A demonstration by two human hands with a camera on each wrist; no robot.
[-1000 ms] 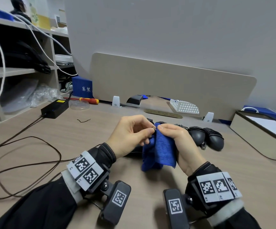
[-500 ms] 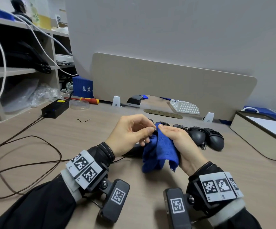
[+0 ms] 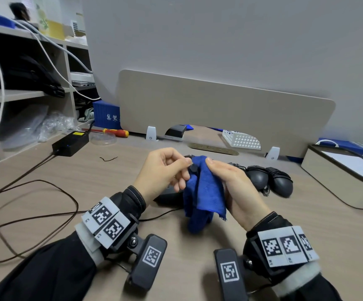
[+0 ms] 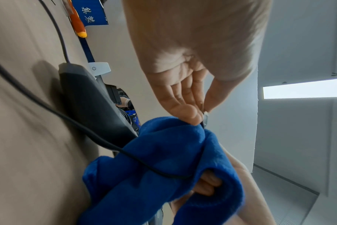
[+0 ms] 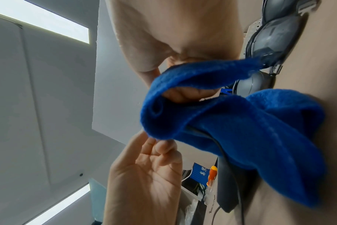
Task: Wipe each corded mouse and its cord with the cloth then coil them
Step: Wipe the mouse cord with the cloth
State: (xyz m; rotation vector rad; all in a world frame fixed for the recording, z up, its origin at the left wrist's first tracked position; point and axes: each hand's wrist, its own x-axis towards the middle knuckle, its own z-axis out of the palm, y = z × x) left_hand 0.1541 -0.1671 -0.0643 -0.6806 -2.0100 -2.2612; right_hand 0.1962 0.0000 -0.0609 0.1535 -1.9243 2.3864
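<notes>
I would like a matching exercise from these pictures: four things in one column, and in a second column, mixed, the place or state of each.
Things:
1. blue cloth
2. USB plug
3. screwdriver
4. white basket

Places or states:
A. lying on the desk near the blue box
B. pinched by the left hand
C. held in the right hand, wrapped round the cord
D. lying under the desk divider, at the right

Pairs: 1-C, 2-B, 3-A, 4-D

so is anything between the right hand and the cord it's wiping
Yes, only the blue cloth: the right hand grips it folded around the black cord, while the left hand pinches the plug end.
</notes>
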